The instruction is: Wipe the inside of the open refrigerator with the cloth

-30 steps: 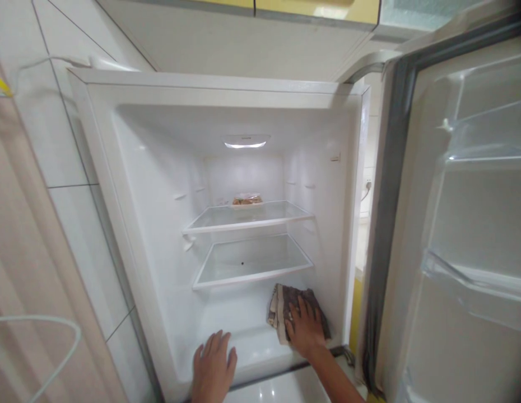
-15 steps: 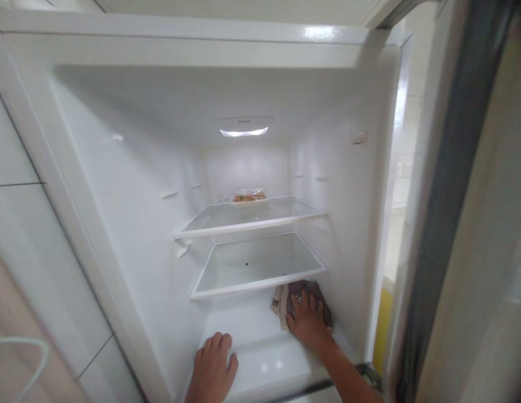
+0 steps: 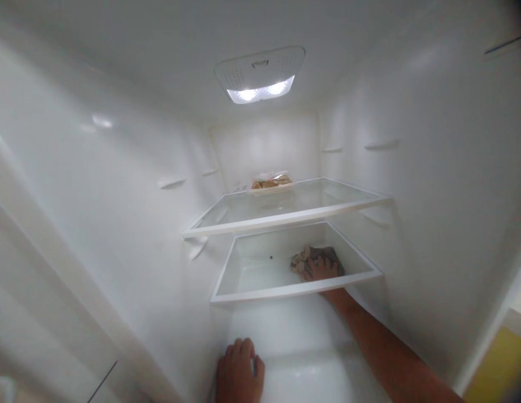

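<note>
White fridge interior (image 3: 117,196), lamp (image 3: 260,75) lit in the ceiling. Two glass shelves: the upper shelf (image 3: 285,215) carries a food packet (image 3: 271,181) at the back, and the lower shelf (image 3: 294,290) shows a dark speck. Below it, seen through the glass, the right hand (image 3: 321,270) lies flat, fingers spread, pressing a brown cloth (image 3: 315,254) onto the fridge floor (image 3: 294,330). The left hand (image 3: 239,375) rests palm down at the front, fingers together. Compared with half a second ago, cloth and hand lie deeper in, and the view sits closer.
</note>
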